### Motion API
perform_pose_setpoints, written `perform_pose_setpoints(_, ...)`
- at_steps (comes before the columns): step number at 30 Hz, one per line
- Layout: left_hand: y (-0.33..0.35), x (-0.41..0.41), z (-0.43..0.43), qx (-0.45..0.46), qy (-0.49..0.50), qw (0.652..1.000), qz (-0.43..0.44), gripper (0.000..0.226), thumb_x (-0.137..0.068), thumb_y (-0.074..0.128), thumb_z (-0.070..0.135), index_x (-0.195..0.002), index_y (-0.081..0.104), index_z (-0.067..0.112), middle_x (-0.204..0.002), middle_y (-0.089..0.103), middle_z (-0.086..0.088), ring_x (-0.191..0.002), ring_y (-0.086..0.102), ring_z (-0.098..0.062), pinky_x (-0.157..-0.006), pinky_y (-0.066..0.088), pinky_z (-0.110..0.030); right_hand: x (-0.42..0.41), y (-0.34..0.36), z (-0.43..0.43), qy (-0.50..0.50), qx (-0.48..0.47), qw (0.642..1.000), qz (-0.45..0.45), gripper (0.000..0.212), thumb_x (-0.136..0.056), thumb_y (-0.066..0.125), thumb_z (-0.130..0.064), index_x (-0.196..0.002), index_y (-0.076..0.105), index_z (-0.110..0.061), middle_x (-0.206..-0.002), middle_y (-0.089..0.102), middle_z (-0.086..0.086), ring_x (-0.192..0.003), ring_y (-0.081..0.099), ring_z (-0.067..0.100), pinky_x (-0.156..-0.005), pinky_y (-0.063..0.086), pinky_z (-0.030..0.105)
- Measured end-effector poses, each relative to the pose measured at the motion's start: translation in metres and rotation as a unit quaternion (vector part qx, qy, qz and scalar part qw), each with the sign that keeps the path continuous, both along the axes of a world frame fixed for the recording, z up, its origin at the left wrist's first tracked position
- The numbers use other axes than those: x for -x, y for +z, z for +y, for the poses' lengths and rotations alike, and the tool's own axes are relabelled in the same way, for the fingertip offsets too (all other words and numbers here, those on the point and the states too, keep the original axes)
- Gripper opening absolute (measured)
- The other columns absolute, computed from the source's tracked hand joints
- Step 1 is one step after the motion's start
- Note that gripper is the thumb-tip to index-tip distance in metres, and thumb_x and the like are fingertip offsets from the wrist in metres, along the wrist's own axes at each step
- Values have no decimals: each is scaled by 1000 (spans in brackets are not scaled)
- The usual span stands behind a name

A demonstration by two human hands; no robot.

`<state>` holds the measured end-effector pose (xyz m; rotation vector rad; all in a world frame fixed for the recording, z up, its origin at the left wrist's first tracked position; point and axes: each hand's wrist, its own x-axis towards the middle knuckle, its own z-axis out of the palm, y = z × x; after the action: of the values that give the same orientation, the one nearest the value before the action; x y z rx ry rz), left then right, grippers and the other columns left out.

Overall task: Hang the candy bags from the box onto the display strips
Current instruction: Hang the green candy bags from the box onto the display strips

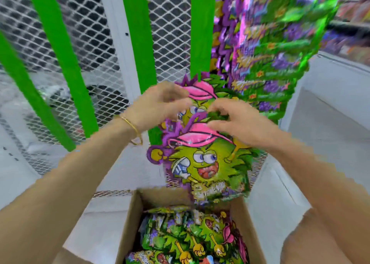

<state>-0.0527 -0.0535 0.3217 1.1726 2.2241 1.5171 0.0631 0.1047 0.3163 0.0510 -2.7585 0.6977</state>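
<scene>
A candy bag (204,159) printed with a green cartoon face and a pink cap hangs in front of me, above the open cardboard box (132,219). A second candy bag (198,95) sits just above and behind it, at the lower end of a green display strip (202,29). My left hand (158,103) and my right hand (232,119) both pinch the top of the lower bag. The box holds several more bags (192,239). More green strips (138,33) hang bare to the left.
A strip filled with bags (266,43) hangs at the upper right, blurred. White wire mesh panels (86,23) back the strips. A white cabinet edge (330,95) stands at the right. I wear a gold bracelet (132,127) on my left wrist.
</scene>
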Motion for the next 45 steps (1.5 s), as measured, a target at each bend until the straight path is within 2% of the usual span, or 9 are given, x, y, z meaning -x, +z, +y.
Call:
perform_pose_setpoints(4, 65, 30, 42, -113, 71, 991, 31, 40, -75, 64, 23, -108, 55, 3, -84, 57, -1, -63, 53, -1, -65, 48, -18, 15, 60, 15, -50, -74, 990, 112, 23, -85, 63, -17, -104, 60, -5, -87, 52, -2, -84, 47, 15, -69, 28, 24)
perform_pose_setpoints(9, 83, 46, 69, -76, 122, 988, 46, 26, -86, 62, 26, -64, 49, 21, -58, 46, 3, -35, 38, 4, -42, 31, -13, 50, 85, 21, -125, -120, 968, 180, 30, -87, 60, -27, -111, 55, -10, -108, 62, 16, -104, 56, 32, -85, 43, 40)
perform_pose_setpoints(16, 83, 53, 70, -62, 158, 985, -15, 39, -77, 65, 45, -52, 50, 20, -56, 45, 1, -51, 35, -13, -56, 27, -29, 72, 78, 18, -198, -162, 942, 216, 27, -91, 54, -30, -109, 49, -11, -107, 62, 15, -100, 57, 38, -76, 42, 42)
perform_pose_setpoints(20, 83, 52, 71, -84, 159, 981, -67, 33, -71, 68, 47, -82, 68, 16, -64, 61, -3, -52, 40, -11, -74, 44, -42, 74, 76, 14, -213, -174, 933, 232, 24, -93, 50, -26, -109, 47, -10, -106, 60, 14, -97, 57, 39, -74, 42, 43)
perform_pose_setpoints(28, 78, 51, 69, -95, 149, 982, -63, 23, -83, 63, 40, -74, 60, 19, -62, 55, 5, -64, 46, -12, -70, 47, -30, 71, 58, 13, -217, -158, 943, 196, 26, -93, 50, -25, -112, 46, -8, -107, 61, 16, -98, 57, 39, -75, 43, 43)
perform_pose_setpoints(33, 57, 49, 59, -86, 94, 991, 37, 20, -83, 64, 13, -102, 57, 11, -87, 64, -7, -73, 59, -9, -74, 49, -20, 66, 47, 8, -211, -166, 947, 175, 30, -93, 52, -29, -115, 48, -8, -112, 57, 14, -100, 58, 38, -78, 45, 44)
perform_pose_setpoints(38, 17, 26, 36, -163, 129, 957, 204, 44, -77, 58, -3, -118, 49, 12, -110, 51, 4, -102, 50, 7, -89, 39, -6, 58, 21, 3, -240, -267, 866, 349, 25, -83, 65, -13, -106, 58, -5, -100, 61, 12, -90, 62, 31, -72, 52, 37)
perform_pose_setpoints(42, -51, 1, 5, -183, 168, 931, 268, 43, -78, 59, 2, -119, 51, 13, -113, 46, 11, -113, 49, -13, -95, 44, -29, 29, -27, -10, -185, -244, 816, 491, 19, -88, 57, -3, -106, 65, -3, -109, 65, 15, -104, 59, 33, -94, 47, 39)
perform_pose_setpoints(45, -123, -21, -25, -95, 133, 960, 229, 38, -78, 53, 13, -116, 53, 14, -113, 48, 14, -111, 49, -12, -93, 45, -36, 12, -97, -36, -56, -199, 887, 412, 20, -81, 56, 3, -96, 68, -3, -97, 67, 14, -91, 59, 29, -79, 48, 35)
